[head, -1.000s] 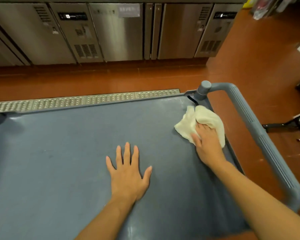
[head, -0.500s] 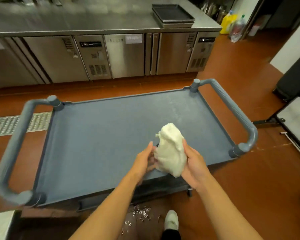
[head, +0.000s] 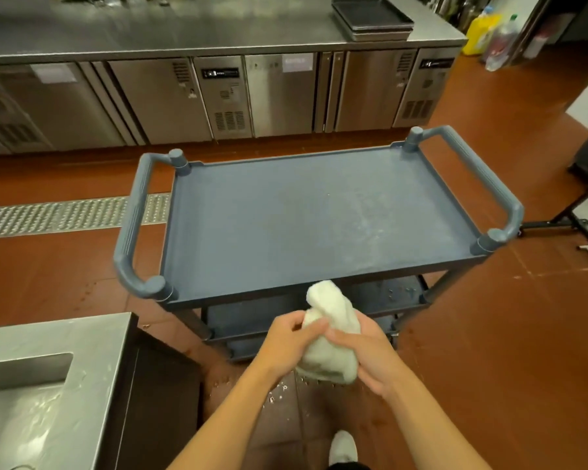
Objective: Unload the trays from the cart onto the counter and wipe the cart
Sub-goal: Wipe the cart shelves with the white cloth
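Note:
A blue-grey cart (head: 286,225) stands in the middle of the floor, its top shelf bare with pale smears on the right half. Lower shelves show beneath. A stack of dark trays (head: 372,18) rests on the steel counter (head: 184,32) at the back right. In front of the cart's near edge I hold a bunched white cloth (head: 330,337) in both hands. My left hand (head: 286,340) grips its left side and my right hand (head: 370,354) wraps its right side.
A steel sink unit (head: 41,385) sits at the lower left. A metal floor drain grate (head: 65,215) runs left of the cart. Bottles (head: 489,35) stand at the far right. A black stand (head: 574,212) is at the right. Wet specks lie near my shoe (head: 343,447).
I have stepped back from the cart. The cloth left the top shelf and now sits bunched between both hands, lower and nearer to me than half a second ago.

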